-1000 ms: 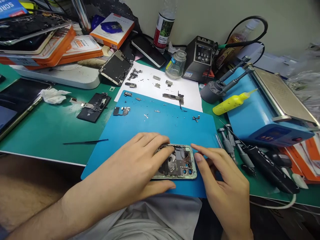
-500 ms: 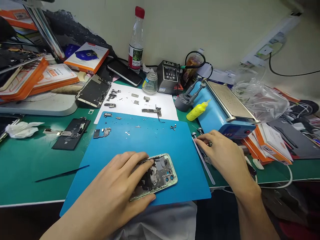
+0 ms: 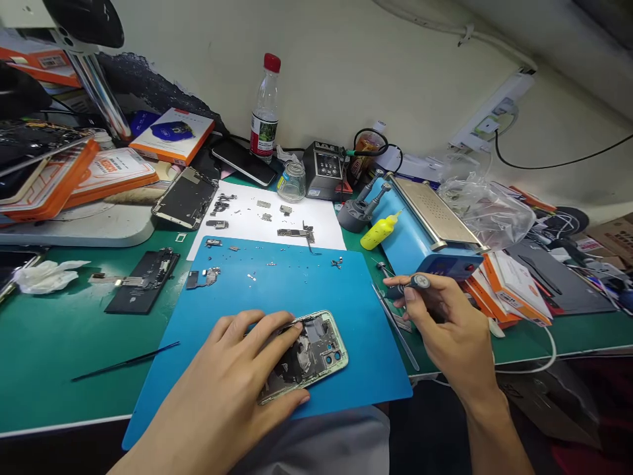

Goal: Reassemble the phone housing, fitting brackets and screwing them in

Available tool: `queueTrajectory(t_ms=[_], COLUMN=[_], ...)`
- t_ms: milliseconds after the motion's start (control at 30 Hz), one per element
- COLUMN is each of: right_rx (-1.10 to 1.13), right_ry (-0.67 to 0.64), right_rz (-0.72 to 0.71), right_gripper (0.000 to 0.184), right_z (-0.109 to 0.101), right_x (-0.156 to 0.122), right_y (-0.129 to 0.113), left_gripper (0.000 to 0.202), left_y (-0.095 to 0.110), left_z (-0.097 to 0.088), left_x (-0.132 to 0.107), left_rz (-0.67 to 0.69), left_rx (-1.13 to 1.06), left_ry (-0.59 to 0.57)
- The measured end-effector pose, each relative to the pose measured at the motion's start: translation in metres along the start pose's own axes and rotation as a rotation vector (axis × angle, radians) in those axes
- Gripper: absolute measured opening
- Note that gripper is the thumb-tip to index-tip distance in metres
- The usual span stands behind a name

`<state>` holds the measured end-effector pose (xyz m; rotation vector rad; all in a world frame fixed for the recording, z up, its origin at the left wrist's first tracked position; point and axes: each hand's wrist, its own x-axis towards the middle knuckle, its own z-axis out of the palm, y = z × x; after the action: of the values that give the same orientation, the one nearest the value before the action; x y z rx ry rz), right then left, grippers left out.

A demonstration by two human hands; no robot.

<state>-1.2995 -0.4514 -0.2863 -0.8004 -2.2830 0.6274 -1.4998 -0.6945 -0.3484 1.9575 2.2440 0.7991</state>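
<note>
My left hand (image 3: 232, 369) is wrapped over a phone housing (image 3: 316, 340) with a pale green rim, its inside facing up, gripping it by both long edges. The housing lies tilted on a blue mat (image 3: 237, 300); my palm hides its left part. Above the mat's right edge, my right hand (image 3: 440, 316) holds a small dark precision screwdriver (image 3: 410, 285) between thumb and fingers. The cross-marked end cap faces me, and the tip points left. Under that hand lie a flat metal pry tool (image 3: 398, 330) and other thin tools, partly covered.
Small phone parts lie along the mat's top and on white paper (image 3: 237, 241). A phone battery (image 3: 143, 284) and black tweezers (image 3: 126, 361) are on the left. Beyond my right hand stand a yellow squeeze bottle (image 3: 380, 231), a grey tool holder (image 3: 355, 214) and a blue heating plate device (image 3: 420, 224).
My right hand has lifted the screwdriver from among the tools beside the mat, where it was reaching. My left hand stays on the phone housing. The camera view has shifted slightly.
</note>
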Motion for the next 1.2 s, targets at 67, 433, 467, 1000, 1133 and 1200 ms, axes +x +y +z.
queueTrajectory(t_ms=[67, 433, 467, 1000, 1133, 1200], right_rx=[-0.021, 0.060, 0.110, 0.278, 0.431, 0.432], right_ry=[0.008, 0.250, 0.290, 0.073, 0.033, 0.009], right_rz=[0.019, 0.180, 0.156, 0.141, 0.164, 0.186], right_gripper=[0.021, 0.064, 0.068, 0.037, 0.031, 0.029], right_z=[-0.002, -0.003, 0.000, 0.037, 0.054, 0.061], right_x=[-0.001, 0.009, 0.009, -0.008, 0.000, 0.003], right_y=[0.002, 0.006, 0.001, -0.019, -0.029, -0.030], left_gripper=[0.055, 0.049, 0.050, 0.061, 0.070, 0.074], left_y=[0.000, 0.008, 0.008, 0.010, 0.010, 0.010], left_z=[-0.001, -0.010, -0.011, -0.013, -0.014, -0.015], left_x=[0.000, 0.004, 0.005, 0.006, 0.006, 0.005], left_rz=[0.000, -0.017, -0.016, -0.018, -0.052, -0.055], left_rx=[-0.010, -0.041, -0.039, -0.024, -0.053, -0.058], left_ry=[-0.008, 0.000, -0.006, -0.052, -0.099, -0.124])
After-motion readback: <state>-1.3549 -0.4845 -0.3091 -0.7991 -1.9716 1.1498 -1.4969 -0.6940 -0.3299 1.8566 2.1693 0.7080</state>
